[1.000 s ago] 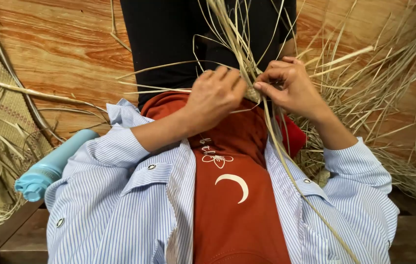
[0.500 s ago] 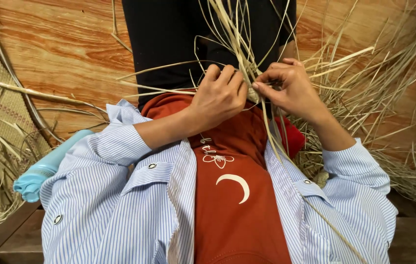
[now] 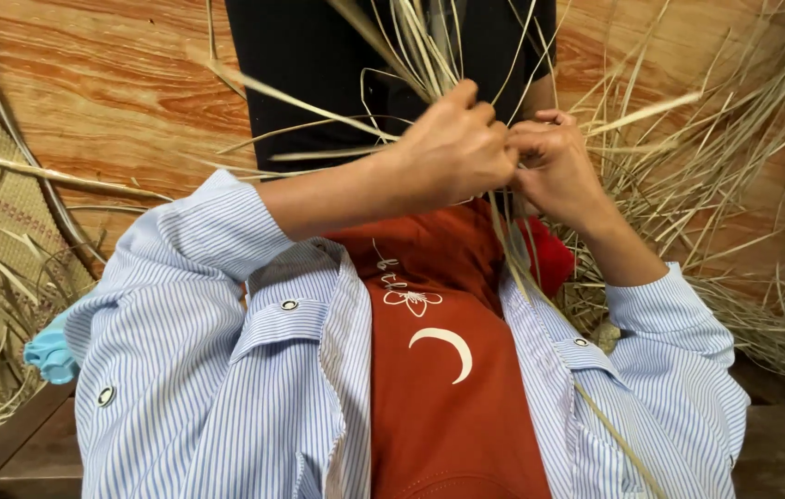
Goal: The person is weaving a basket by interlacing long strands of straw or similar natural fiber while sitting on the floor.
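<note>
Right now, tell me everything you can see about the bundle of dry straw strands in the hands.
The bundle of straw strands is pale tan, dry and flat-bladed, like split reed. Its strands gather tightly where the left hand and right hand pinch them together, then fan upward across the black cloth. One long strand trails down over the striped shirt. Loose straw lies heaped to the right.

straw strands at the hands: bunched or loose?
Bunched where the left hand and right hand pinch the straw strands; above the hands they fan out loose.
</note>
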